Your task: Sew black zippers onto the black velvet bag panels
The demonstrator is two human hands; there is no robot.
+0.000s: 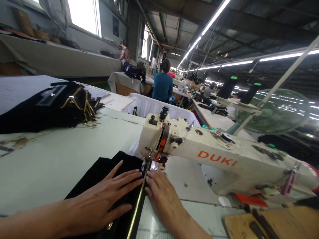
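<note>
Black fabric (84, 181) lies under the needle of a white sewing machine (184, 139) lettered DUKI. Along it runs a zipper with gold teeth (136, 212), leading straight up to the presser foot (146, 164). My left hand (104, 196) rests open on the fabric, fingers spread, fingertips just left of the zipper. On the zipper's right edge, close to the foot, my right hand (164, 196) has its fingers bent and held together on the black tape. A gold zipper pull (109, 226) shows beneath my left wrist.
A pile of black pieces with gold zippers (72, 103) lies at left on the table. Behind the machine stands a white bin (159, 108). Thread cones (226, 87) and a fan (271, 111) are at right. A person in blue (161, 84) sits ahead.
</note>
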